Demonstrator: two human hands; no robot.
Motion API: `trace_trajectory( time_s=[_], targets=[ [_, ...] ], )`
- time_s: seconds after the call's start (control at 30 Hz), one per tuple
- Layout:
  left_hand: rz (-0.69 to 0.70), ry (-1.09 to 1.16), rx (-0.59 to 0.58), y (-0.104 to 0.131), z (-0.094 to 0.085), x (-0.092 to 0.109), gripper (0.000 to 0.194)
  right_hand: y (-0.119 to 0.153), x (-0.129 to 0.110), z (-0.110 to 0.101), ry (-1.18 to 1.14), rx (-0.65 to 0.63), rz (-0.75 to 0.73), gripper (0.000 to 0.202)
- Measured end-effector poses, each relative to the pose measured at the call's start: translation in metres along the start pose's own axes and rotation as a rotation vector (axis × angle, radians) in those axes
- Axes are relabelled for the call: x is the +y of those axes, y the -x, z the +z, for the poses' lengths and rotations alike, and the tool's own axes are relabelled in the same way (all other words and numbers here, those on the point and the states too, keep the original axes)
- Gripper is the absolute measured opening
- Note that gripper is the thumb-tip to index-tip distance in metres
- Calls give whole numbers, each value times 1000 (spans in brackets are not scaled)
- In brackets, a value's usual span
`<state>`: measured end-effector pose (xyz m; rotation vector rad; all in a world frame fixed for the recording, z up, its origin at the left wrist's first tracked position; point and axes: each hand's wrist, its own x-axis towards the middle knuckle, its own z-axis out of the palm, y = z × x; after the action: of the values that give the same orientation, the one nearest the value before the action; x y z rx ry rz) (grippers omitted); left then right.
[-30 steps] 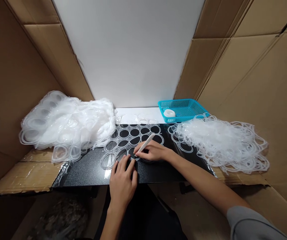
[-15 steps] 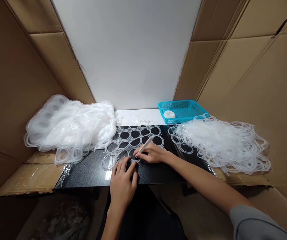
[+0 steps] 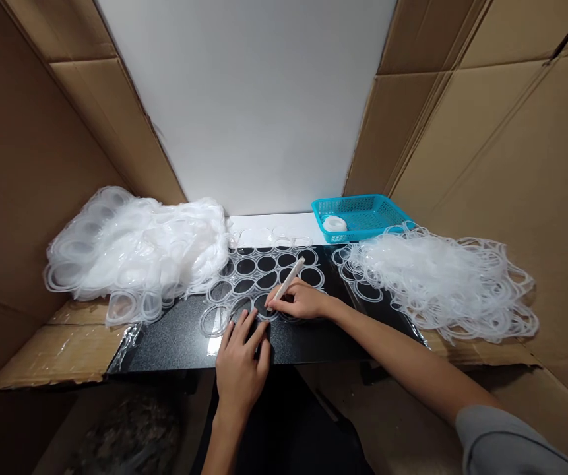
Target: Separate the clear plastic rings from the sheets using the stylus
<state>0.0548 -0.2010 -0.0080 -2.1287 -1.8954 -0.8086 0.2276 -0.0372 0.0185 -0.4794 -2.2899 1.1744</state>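
Note:
A clear sheet of joined rings lies on the black tabletop. My right hand is closed round a white pen-like tool, whose lower tip meets a ring near the sheet's front edge; the top end leans up and to the right. My left hand lies just left of it, fingers spread, fingertips on the sheet's front edge, holding nothing.
A big heap of clear film with round shapes stands at the left. Tangled clear ring strips are piled at the right. Behind them, a blue basket holds a white roll. Cardboard walls flank the table.
The tool in my right hand is tilted slightly more upright. My left hand stays almost where it was, and the whole view has shifted a little.

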Motion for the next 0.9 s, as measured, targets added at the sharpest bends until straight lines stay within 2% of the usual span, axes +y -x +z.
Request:
trace_trajectory(
  time_s=[0.2,0.37,0.6,0.77,0.9],
  targets=[
    [-9,11,24,-1,2,1,34,0,-1,0,18,-25,-4,21],
    [-7,-12,29,-1,2,2,33,1,-1,2,-23,59,-5,24],
    [14,-18,36,0,2,0,33,1,-6,0,78,-44,-45,21],
    [4,-23,34,-2,2,3,34,4,-5,4,215,-51,-202,23],
    [-24,-61,14,-7,-1,9,34,4,0,11,479,-62,-394,25]
  ],
)
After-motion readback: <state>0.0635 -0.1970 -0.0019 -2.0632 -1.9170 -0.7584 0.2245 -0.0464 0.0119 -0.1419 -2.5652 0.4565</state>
